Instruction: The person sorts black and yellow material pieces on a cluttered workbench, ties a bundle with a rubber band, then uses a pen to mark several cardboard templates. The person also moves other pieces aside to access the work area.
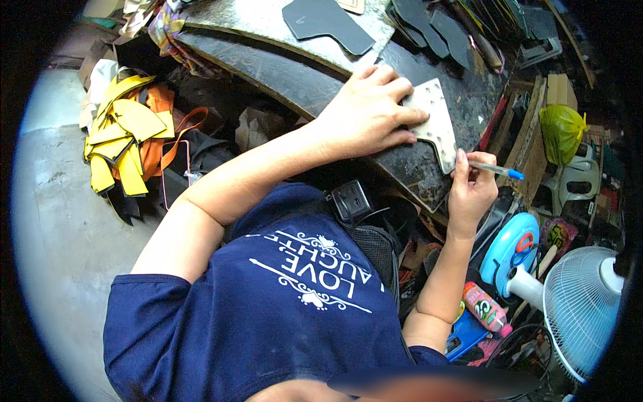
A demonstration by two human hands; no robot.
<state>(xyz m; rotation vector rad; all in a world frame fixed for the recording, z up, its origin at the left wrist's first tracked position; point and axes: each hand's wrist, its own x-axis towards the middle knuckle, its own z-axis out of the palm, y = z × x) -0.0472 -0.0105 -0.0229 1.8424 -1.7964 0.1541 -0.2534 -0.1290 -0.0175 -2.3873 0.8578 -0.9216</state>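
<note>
A pale, dark-speckled template (434,110) with a notched lower edge lies on the dark worktable (284,70), near its front edge. My left hand (375,110) rests palm down over the template's left part, its fingers apart and bent onto it. Part of the template is hidden under that hand. In my right hand (471,194) is a clear pen (492,167) with a blue end, pinched between thumb and fingers. The pen's writing end meets the template's lower right corner; whether it touches cannot be made out. Just beyond lies a dark grey cut piece (328,25) on a whitish board (248,20).
More dark cut pieces (429,30) lie at the far right of the table. Yellow cut pieces (127,130) hang in a heap at left. On the right stand a fan (583,308), a pink bottle (485,308) and a yellow-green plastic bag (561,134).
</note>
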